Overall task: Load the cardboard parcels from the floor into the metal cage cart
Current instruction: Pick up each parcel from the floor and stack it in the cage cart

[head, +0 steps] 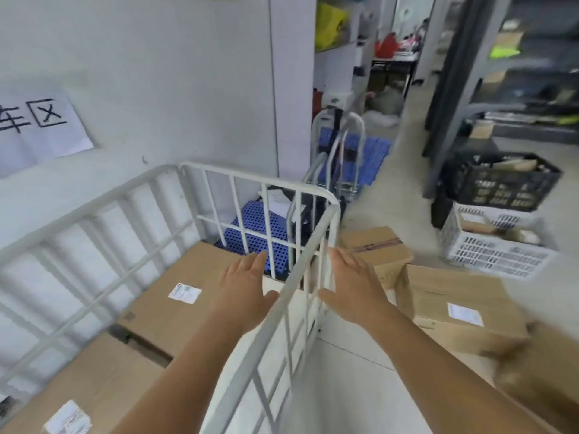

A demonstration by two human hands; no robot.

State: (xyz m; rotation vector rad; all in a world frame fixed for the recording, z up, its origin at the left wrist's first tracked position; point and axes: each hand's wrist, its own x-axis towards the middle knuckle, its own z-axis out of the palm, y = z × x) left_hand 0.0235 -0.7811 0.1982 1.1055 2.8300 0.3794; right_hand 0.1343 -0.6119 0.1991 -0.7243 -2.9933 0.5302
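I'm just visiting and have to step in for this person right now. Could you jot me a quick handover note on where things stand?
Hands: left hand and right hand are both open and hold nothing, one on each side of the cage cart's white side rail.
In the cart: two parcels lie flat, a far labelled one and a near one.
On the floor to the right: a labelled parcel, a taped parcel behind it, and a blurred one at the frame edge.
Left to do: lift those floor parcels into the cart.
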